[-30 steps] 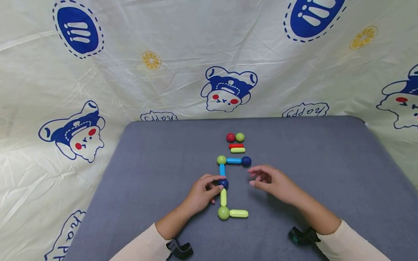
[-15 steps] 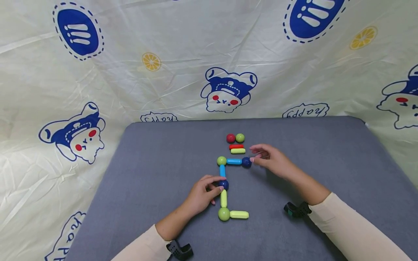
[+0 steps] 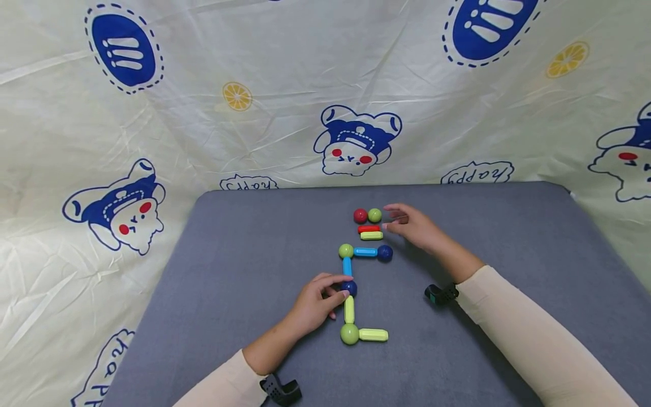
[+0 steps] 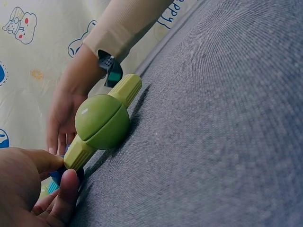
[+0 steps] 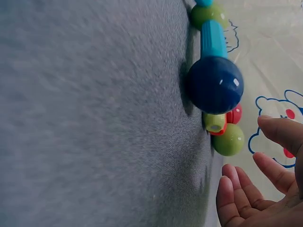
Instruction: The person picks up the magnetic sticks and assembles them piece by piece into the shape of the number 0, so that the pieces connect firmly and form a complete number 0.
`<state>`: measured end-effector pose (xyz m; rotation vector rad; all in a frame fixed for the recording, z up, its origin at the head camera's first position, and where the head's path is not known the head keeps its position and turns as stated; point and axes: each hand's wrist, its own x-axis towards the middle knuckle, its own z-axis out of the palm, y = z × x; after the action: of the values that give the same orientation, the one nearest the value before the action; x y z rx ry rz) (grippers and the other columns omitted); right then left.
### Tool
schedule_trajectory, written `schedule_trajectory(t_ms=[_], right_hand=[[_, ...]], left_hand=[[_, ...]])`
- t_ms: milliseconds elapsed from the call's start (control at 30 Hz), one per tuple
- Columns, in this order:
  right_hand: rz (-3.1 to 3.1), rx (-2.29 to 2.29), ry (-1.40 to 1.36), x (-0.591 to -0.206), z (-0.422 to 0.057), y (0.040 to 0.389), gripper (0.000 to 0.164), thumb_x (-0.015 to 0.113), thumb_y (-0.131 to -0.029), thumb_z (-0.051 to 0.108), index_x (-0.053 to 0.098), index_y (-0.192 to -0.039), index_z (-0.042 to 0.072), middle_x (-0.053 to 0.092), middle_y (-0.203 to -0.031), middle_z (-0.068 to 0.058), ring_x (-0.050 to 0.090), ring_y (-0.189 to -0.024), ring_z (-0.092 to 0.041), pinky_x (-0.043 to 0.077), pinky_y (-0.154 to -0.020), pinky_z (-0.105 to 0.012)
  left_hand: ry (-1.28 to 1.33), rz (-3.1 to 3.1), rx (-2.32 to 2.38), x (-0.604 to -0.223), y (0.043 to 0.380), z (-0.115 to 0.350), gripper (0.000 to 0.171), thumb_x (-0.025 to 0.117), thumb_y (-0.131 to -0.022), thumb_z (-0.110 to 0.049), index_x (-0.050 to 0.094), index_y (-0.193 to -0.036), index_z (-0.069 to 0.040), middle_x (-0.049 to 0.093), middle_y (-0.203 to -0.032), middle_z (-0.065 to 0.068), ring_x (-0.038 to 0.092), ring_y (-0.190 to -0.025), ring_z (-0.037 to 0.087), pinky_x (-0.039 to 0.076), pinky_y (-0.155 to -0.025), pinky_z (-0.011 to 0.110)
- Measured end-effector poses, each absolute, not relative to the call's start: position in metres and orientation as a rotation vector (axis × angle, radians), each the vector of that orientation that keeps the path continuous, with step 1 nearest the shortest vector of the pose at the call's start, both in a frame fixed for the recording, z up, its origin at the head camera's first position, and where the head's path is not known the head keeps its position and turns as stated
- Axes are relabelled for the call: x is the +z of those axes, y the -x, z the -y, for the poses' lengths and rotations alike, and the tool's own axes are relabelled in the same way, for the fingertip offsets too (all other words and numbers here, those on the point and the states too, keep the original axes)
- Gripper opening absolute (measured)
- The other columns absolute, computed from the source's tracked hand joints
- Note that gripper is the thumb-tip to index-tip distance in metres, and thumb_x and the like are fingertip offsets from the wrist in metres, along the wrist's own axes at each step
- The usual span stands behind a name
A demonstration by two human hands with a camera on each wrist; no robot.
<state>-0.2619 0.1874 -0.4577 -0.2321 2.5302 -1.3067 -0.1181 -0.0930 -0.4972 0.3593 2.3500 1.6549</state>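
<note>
My left hand (image 3: 316,301) pinches a dark blue ball (image 3: 348,289) between thumb and fingers. That ball sits mid-chain: a blue rod (image 3: 347,266) leads up from it to a green ball (image 3: 346,251), and a yellow-green rod (image 3: 349,310) leads down to a larger-looking green ball (image 3: 350,333). A second blue rod (image 3: 365,252) runs right to another dark blue ball (image 3: 385,253). At the bottom, a yellow-green rod (image 3: 373,335) points right. My right hand (image 3: 414,227), fingers parted and holding nothing, is just right of a loose green ball (image 3: 374,215).
A red ball (image 3: 360,216) lies beside the loose green one. Below them lie a red rod (image 3: 368,229) and a yellow-green rod (image 3: 372,236), side by side. Everything is on a grey cloth-covered table (image 3: 244,243), with a printed white sheet (image 3: 285,135) behind.
My right hand has moved away from me, past the right-hand dark blue ball, up to the loose balls and rods. The left hand keeps its pinch in place; the chain looks the same.
</note>
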Motion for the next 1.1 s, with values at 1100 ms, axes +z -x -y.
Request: schedule_trajectory(t_ms=[1100], right_hand=[[-2.755, -0.993, 0.246, -0.461, -0.178, 0.282, 0.036, 0.058, -0.103, 0.019, 0.055, -0.135, 0.003, 0.059, -0.13, -0.027, 0.058, -0.111, -0.039, 0.052, -0.087, -0.049]], left_hand=[[-0.348, -2.335, 1.65, -0.497, 0.119, 0.093, 0.032, 0.068, -0.098, -0.023, 0.069, -0.13, -0.021, 0.058, -0.122, 0.009, 0.057, -0.059, 0.011, 0.057, -0.055, 0.029]])
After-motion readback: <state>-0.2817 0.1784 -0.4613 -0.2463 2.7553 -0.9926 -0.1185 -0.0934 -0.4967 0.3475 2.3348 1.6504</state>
